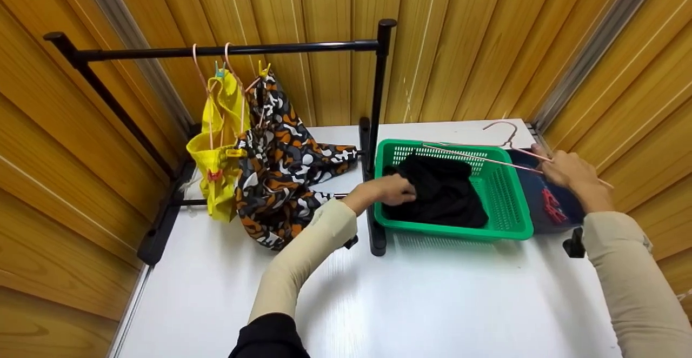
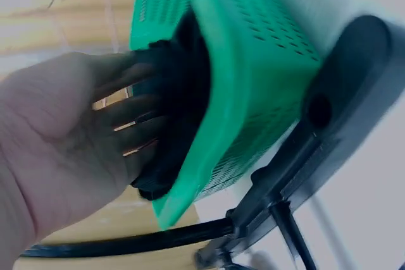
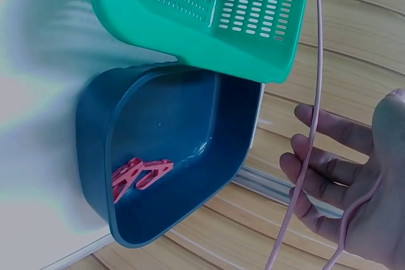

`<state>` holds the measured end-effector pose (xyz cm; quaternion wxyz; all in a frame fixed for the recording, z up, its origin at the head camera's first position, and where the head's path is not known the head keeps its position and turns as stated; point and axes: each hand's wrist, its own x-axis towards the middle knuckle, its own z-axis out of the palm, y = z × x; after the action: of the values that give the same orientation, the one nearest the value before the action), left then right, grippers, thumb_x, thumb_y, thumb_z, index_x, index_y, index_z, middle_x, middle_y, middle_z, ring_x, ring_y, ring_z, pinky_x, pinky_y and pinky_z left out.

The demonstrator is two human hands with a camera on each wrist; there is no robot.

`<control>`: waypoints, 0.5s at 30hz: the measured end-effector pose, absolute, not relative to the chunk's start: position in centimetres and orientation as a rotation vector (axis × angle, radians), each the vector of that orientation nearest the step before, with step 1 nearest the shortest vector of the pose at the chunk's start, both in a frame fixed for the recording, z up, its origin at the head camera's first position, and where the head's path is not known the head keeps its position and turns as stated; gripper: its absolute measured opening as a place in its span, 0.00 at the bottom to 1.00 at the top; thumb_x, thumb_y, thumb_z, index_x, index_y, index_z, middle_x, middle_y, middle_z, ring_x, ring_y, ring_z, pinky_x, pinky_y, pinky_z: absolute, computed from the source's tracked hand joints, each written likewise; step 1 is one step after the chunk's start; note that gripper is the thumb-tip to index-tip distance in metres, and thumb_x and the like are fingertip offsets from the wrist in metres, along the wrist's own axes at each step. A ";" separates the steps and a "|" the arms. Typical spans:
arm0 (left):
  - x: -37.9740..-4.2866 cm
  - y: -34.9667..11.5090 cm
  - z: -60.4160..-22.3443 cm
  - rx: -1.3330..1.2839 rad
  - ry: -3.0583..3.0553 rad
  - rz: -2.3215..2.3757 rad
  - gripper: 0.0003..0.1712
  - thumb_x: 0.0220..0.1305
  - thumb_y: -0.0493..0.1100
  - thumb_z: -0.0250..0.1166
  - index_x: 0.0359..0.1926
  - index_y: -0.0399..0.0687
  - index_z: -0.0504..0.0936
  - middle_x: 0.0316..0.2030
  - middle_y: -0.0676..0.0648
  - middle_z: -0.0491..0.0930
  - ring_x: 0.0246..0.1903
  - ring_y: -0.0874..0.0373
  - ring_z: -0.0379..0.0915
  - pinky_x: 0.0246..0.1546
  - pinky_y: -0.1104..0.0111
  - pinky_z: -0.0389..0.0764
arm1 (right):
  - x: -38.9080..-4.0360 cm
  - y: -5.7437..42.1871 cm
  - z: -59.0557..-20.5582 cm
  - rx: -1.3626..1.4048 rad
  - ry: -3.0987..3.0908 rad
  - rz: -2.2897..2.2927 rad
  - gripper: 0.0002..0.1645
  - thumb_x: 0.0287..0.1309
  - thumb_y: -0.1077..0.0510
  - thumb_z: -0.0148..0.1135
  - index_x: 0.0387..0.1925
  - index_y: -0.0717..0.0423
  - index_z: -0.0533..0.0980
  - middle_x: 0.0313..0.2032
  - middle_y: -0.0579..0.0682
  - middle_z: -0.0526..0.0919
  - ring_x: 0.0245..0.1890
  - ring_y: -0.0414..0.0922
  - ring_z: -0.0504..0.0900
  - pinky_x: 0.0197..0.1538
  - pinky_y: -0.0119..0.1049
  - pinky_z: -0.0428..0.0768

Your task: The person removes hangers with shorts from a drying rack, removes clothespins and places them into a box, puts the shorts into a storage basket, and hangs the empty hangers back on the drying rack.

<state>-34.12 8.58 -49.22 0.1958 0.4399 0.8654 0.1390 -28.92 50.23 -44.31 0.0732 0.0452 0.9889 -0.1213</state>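
A green basket (image 1: pixel 454 232) stands on the table, with black cloth (image 1: pixel 446 193) bunched inside. My left hand (image 1: pixel 393 189) reaches over the basket's left side to the cloth; in the left wrist view its fingers (image 2: pixel 130 110) extend with gaps between them, fingertips right at the fabric. In my right hand (image 1: pixel 573 174) is a pink wire hanger (image 1: pixel 476 158), held by one end over the right of the basket. The right wrist view shows the fingers bent around the hanger's wires, with the palm turned to the camera. The hanger's hook points up and away.
A dark blue bin (image 3: pixel 171 213) with red clothes pegs (image 3: pixel 142 175) stands right of the basket. On the left, a black rack (image 1: pixel 303 48) carries yellow clothing (image 1: pixel 219 152) and a patterned garment (image 1: pixel 281 158), both on hangers with pegs. Wood-look walls (image 1: pixel 465 39) enclose the white table (image 1: pixel 432 293).
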 end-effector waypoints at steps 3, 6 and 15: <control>-33.6 7.7 -48.8 1.255 2.430 0.256 0.20 0.80 0.47 0.52 0.63 0.47 0.82 0.61 0.48 0.83 0.62 0.54 0.79 0.65 0.64 0.76 | -29.0 49.6 -44.0 0.137 2.960 -0.369 0.45 0.74 0.34 0.33 0.36 0.70 0.79 0.43 0.80 0.79 0.43 0.73 0.79 0.41 0.65 0.76; -33.9 6.0 -47.6 1.237 2.484 0.313 0.18 0.79 0.46 0.53 0.57 0.44 0.84 0.53 0.46 0.86 0.53 0.53 0.82 0.59 0.62 0.80 | -28.9 49.0 -43.3 0.119 2.957 -0.362 0.47 0.74 0.30 0.30 0.29 0.65 0.78 0.37 0.72 0.81 0.39 0.68 0.79 0.37 0.60 0.75; -36.5 0.8 -39.4 0.934 3.235 1.209 0.13 0.76 0.42 0.56 0.46 0.42 0.85 0.39 0.43 0.88 0.37 0.50 0.85 0.40 0.61 0.85 | -27.8 46.3 -40.6 0.011 3.089 -0.275 0.32 0.72 0.44 0.44 0.29 0.68 0.78 0.33 0.74 0.80 0.33 0.68 0.80 0.30 0.59 0.76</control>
<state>-36.51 0.75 -39.36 -0.2161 0.2549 0.8829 0.3299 -27.82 46.32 -40.64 0.0200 0.0037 0.9958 -0.0887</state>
